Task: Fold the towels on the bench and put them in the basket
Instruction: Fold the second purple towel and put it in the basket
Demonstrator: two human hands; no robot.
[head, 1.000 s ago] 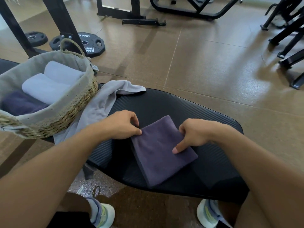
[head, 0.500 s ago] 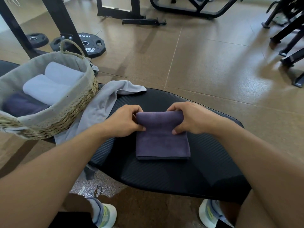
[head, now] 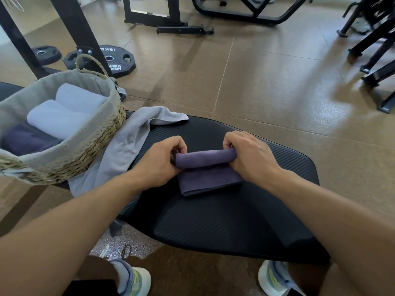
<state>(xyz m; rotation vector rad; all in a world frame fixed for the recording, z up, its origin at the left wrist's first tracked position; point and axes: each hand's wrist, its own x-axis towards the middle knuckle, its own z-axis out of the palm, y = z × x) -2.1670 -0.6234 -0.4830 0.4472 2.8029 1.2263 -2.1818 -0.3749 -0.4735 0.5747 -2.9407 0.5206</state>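
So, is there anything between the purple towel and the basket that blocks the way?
Nothing visible blocks it. Only the unfolded grey towel lies flat on the bench between the purple towel and the basket.

Raised lettering stands on the black weight plate (head: pixel 116 60) lying on the floor behind the basket. It appears upside down from this side. Near the far rim the marking reads "15KG", its last character cut off by an upright black post. Near the close rim two lines of a brand name stand; the first reads as "HAMMER" and the second as "STRENGTH", both partly hidden by the basket handle. The smaller plate (head: pixel 43 54) to the left bears no legible marking.
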